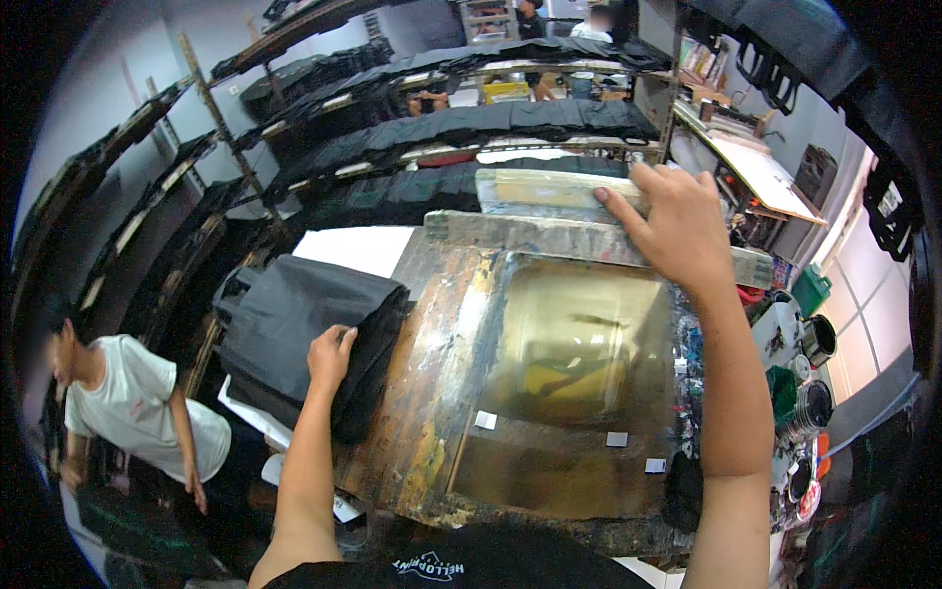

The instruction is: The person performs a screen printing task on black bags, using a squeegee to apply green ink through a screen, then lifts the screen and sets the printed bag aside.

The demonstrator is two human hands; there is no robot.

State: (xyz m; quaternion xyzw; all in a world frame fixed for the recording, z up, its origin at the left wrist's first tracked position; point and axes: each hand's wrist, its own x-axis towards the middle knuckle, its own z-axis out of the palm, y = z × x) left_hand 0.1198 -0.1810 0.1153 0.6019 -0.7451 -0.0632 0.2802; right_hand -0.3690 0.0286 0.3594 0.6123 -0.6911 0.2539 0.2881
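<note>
My right hand (677, 221) is closed over the right end of a pale, paint-smeared frame bar (549, 190), raised beyond the worktable (422, 383). My left hand (332, 355) pinches the right side of the top black cloth bag (294, 309) on a stack left of the table. A glossy gold-brown printing board (579, 363) lies on the table between my arms, with small white squares (616, 439) stuck on its near part. Along the board's far edge runs a stained wooden bar (530, 236).
Racks (471, 128) draped with black bags curve around the far and left sides. At the left a person in a white shirt (137, 402) stands close to the stack. Paint cans (816, 339) and a green container (811, 290) crowd the right side. More people are behind the racks.
</note>
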